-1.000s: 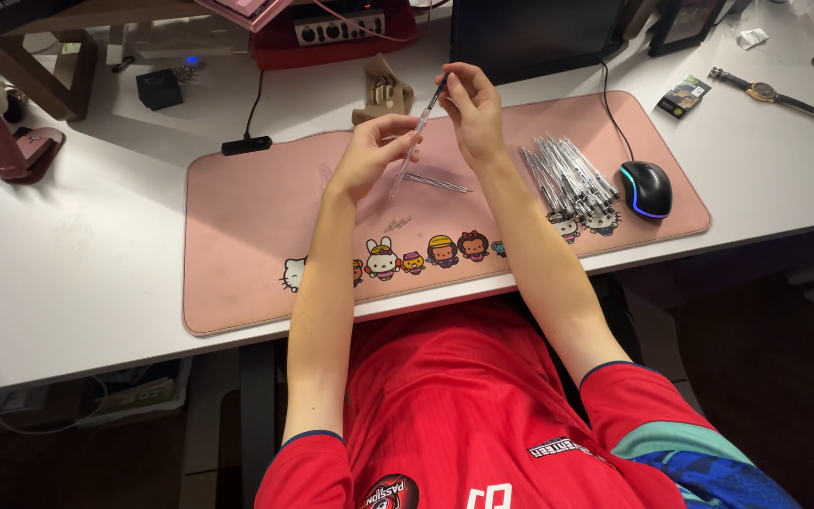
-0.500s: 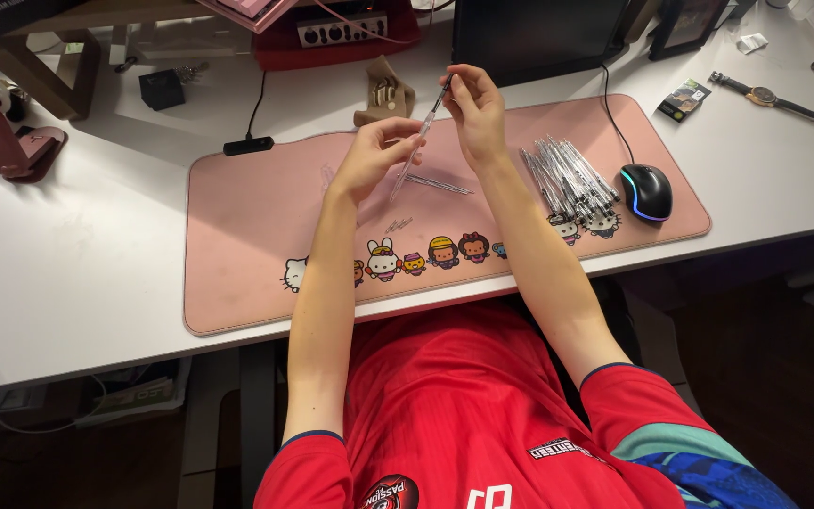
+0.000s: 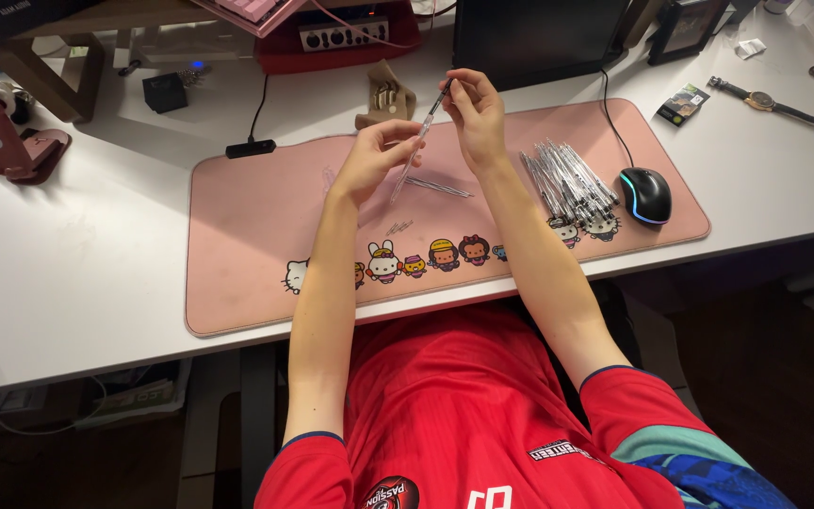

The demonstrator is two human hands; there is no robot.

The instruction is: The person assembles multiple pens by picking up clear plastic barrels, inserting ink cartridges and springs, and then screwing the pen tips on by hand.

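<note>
- Left of your hands, the pink mat (image 3: 247, 236) lies bare and gives open passage.
- To the right, the pile of clear pens (image 3: 567, 179) and the mouse (image 3: 645, 194) block the way.
- Behind, the monitor (image 3: 539, 38) closes off reach.

One pen (image 3: 416, 141) held, perhaps twenty in the pile (image 3: 567, 174), one mouse (image 3: 645, 194), one wristwatch (image 3: 765, 99).
</note>
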